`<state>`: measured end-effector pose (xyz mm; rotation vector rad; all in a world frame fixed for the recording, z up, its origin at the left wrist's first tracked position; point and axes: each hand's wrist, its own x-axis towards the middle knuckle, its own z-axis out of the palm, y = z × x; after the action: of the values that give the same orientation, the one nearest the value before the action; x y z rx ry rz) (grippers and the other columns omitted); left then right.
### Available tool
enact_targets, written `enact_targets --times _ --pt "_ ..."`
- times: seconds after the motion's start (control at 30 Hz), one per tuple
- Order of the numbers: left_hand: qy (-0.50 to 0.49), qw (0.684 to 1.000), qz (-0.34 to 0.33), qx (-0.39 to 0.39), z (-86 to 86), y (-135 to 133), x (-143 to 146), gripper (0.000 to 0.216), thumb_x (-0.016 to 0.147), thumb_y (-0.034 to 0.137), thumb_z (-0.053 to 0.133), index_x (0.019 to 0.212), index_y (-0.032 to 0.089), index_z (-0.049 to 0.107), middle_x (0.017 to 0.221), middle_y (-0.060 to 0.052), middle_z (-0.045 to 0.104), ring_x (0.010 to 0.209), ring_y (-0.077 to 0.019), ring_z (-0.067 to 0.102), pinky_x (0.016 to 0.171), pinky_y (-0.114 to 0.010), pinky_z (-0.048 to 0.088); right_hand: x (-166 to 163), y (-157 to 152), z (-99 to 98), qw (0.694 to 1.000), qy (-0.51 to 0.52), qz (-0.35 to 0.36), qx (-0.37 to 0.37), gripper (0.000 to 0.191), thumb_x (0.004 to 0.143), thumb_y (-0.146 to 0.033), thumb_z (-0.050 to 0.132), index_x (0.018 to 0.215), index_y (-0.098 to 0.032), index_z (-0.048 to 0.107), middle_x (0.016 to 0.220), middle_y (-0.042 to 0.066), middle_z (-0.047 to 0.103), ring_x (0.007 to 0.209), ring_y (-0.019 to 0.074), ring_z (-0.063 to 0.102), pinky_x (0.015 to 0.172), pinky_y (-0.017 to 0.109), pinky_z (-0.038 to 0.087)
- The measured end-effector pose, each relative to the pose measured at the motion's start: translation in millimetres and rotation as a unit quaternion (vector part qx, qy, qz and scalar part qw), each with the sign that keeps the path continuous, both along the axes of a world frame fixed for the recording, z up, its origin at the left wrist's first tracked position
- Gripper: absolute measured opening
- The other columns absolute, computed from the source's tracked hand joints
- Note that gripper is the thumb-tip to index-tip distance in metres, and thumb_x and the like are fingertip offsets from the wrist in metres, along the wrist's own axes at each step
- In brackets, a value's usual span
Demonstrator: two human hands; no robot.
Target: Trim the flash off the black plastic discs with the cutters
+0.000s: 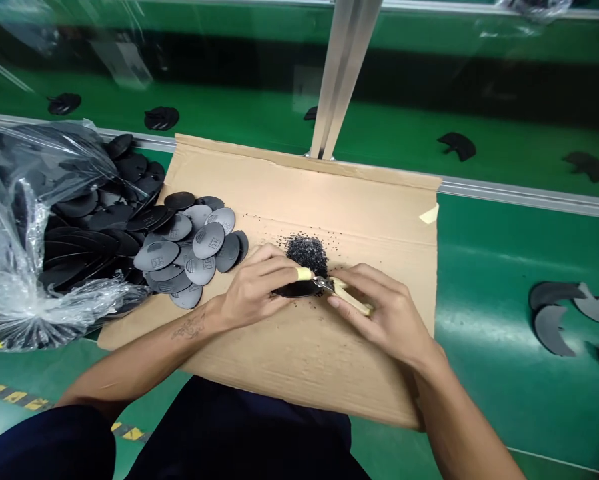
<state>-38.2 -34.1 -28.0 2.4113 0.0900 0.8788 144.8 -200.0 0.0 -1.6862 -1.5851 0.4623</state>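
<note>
Two hands grip flat black oval, tan-handled metal cutter

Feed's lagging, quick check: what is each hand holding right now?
Left hand: closed on a black oval piece.
Right hand: closed on a small cutting tool.

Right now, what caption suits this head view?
Left hand steadies a black disc on cardboard while right hand holds a small tool at its edge.

1. Left grip hides most of the black piece.
2. Right grip covers much of the tool.
3. Plastic bag is cut off at the left edge.
4. Markings on the discs are too small to read.
</note>
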Motion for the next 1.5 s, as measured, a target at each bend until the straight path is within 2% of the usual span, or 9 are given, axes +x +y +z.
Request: enact_targets --times 0.17,0.33,0.43,0.57,0.7,0.9,1.0,1.17,1.5 --pt "-0.012 0.995 0.011 -0.097 2.3 -5 0 0.033 0.092 0.031 0.073 0.122 0.017 0.067 0.084 -0.002 0.075 0.068 -0.0108 0.063 0.064 -0.024 0.052 -1 3 0.4 0.997 0.073 -0.035 -0.016 0.022 0.093 -0.033 0.070 0.112 -0.021 0.068 0.099 0.007 0.073 0.074 0.0164 0.062 0.065 0.030 0.051" --pt "-0.017 0.981 -0.024 -0.192 1.8 -13 1 0.032 0.091 0.026 0.073 0.120 0.015 0.066 0.096 -0.006 0.077 0.085 -0.0133 0.073 0.078 -0.024 0.061 -13 5 -9.2 0.995 0.083 -0.013 0.058 0.022 0.091 -0.025 0.071 0.112 -0.022 0.063 0.100 0.007 0.071 0.084 0.0187 0.067 0.066 0.030 0.053" --pt "-0.019 0.988 -0.060 -0.138 -0.4 -11 1 0.017 0.094 0.020 0.068 0.109 0.014 0.067 0.100 -0.008 0.076 0.093 -0.0158 0.073 0.083 -0.027 0.061 -15 4 -12.0 0.992 -0.016 0.009 0.123 0.019 0.093 -0.016 0.065 0.112 -0.021 0.062 0.095 0.007 0.072 0.080 0.0192 0.067 0.067 0.033 0.053" --pt "0.033 0.999 -0.035 0.010 -4.5 -7 1 0.016 0.096 0.016 0.060 0.112 0.014 0.065 0.102 -0.010 0.072 0.090 -0.0182 0.068 0.076 -0.030 0.059 -14 2 -12.4 0.971 -0.163 0.030 0.170 0.021 0.093 -0.010 0.061 0.114 -0.017 0.062 0.096 0.010 0.075 0.081 0.0203 0.066 0.066 0.034 0.048" --pt "0.096 0.993 -0.037 0.065 -6.4 -6 1 0.027 0.093 0.006 0.049 0.114 0.016 0.063 0.097 -0.008 0.069 0.081 -0.0171 0.062 0.067 -0.029 0.053 -16 1 -12.0 0.974 -0.133 0.054 0.174 0.023 0.094 -0.011 0.060 0.116 -0.017 0.064 0.096 0.010 0.075 0.084 0.0209 0.068 0.068 0.035 0.050" --pt "0.061 0.998 -0.026 -0.019 -4.1 -2 1 0.034 0.088 0.004 0.046 0.114 0.016 0.064 0.100 -0.009 0.071 0.088 -0.0184 0.064 0.075 -0.032 0.054 -5 2 -7.1 0.988 0.018 -0.021 0.151 0.033 0.088 -0.011 0.068 0.118 -0.022 0.064 0.101 0.009 0.074 0.085 0.0218 0.070 0.070 0.036 0.056" --pt "0.033 0.995 -0.038 -0.088 -3.6 0 1 0.034 0.088 0.006 0.049 0.117 0.016 0.064 0.099 -0.008 0.072 0.088 -0.0176 0.065 0.077 -0.032 0.055 4 3 -5.9 0.991 -0.035 -0.055 0.114 0.031 0.091 -0.013 0.064 0.120 -0.024 0.065 0.103 0.009 0.075 0.086 0.0227 0.070 0.071 0.038 0.056" --pt "0.016 0.989 -0.064 -0.135 -4.9 -2 1 0.030 0.091 0.011 0.053 0.118 0.016 0.066 0.100 -0.009 0.074 0.090 -0.0181 0.068 0.079 -0.033 0.057 11 3 -9.4 0.989 -0.126 -0.002 0.072 0.028 0.095 -0.020 0.061 0.123 -0.022 0.063 0.107 0.012 0.076 0.090 0.0251 0.070 0.076 0.041 0.054" --pt "-0.012 0.983 -0.089 -0.162 -3.4 -4 3 0.032 0.094 0.011 0.056 0.124 0.016 0.065 0.099 -0.008 0.075 0.086 -0.0148 0.068 0.073 -0.028 0.056 10 1 -11.2 0.988 -0.128 0.011 0.088 0.030 0.094 -0.018 0.062 0.124 -0.021 0.063 0.108 0.012 0.076 0.089 0.0239 0.069 0.075 0.040 0.053"
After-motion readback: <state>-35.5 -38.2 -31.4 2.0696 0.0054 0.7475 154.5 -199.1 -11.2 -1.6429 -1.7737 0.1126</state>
